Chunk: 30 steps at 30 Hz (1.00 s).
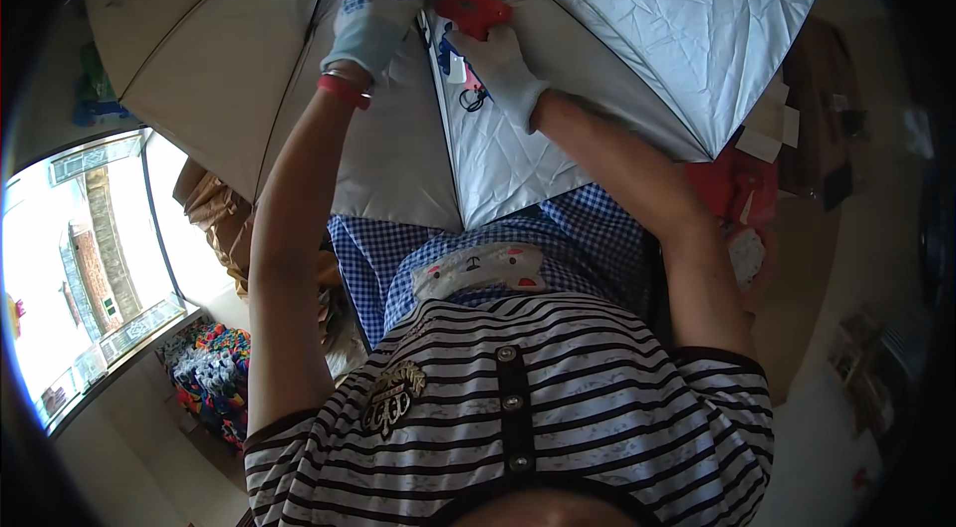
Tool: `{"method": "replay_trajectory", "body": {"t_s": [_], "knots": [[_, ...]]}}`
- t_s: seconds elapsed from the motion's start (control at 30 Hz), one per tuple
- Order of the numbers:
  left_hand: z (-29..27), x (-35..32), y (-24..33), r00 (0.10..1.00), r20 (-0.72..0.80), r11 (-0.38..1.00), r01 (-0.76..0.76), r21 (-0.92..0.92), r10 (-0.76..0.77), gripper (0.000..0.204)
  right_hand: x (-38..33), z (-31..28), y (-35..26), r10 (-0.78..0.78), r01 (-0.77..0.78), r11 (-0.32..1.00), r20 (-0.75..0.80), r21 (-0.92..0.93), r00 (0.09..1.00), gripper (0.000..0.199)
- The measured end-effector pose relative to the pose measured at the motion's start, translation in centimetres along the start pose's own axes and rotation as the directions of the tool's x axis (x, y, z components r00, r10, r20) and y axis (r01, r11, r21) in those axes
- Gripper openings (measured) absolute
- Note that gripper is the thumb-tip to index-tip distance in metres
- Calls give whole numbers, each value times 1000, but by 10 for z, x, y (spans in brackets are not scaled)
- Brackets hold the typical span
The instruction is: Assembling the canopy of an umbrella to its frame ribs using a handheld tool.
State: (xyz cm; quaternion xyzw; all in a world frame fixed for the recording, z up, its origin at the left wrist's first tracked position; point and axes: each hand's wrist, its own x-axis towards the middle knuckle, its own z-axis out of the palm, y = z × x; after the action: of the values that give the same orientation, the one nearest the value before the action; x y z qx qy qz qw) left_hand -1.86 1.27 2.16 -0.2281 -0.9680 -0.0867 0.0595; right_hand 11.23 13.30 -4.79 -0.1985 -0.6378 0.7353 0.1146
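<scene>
left hand (pixel 370 21), gloved, fingers curled around the ribs near the hub of the umbrella (pixel 617 39) at 12 o'clock | right hand (pixel 498 59), gloved, clenched on a red tool (pixel 474 11) pressed to the hub | umbrella open, silver crinkled lining, dark ribs, spread overhead from 10 to 2 o'clock

The person's lap (pixel 453 258), covered by a blue-and-white checked apron, carries the open umbrella (pixel 558 59), whose lower edge rests across it. Floor (pixel 139 447), pale and bare at lower left, bears a heap of multicoloured items (pixel 211 378) just beside the window frame; their kind cannot be told. At right, a brown surface (pixel 797 258) holds red material (pixel 732 188) and a white piece (pixel 759 143) at the umbrella's edge; detail blurred.
</scene>
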Motion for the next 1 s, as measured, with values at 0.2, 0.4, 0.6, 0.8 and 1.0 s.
{"method": "replay_trajectory", "body": {"t_s": [0.2,0.4,0.6,0.8,1.0], "knots": [[33,26,8,971,230,975,114,-193,-68,35,-10,4,18,47,-48,997,17,67,999,27],[6,22,12,881,473,815,280,-506,-9,26,-24,10,12,230,-222,964,-43,149,972,25],[-3,26,11,864,503,845,270,-461,-2,24,-38,11,-13,342,-341,923,29,180,939,19],[11,39,-5,853,479,944,-44,-328,206,22,-27,9,7,358,-393,855,163,338,919,17],[11,41,-4,811,508,954,-211,-212,292,20,-28,-2,-3,316,-340,913,135,226,939,24]]}}
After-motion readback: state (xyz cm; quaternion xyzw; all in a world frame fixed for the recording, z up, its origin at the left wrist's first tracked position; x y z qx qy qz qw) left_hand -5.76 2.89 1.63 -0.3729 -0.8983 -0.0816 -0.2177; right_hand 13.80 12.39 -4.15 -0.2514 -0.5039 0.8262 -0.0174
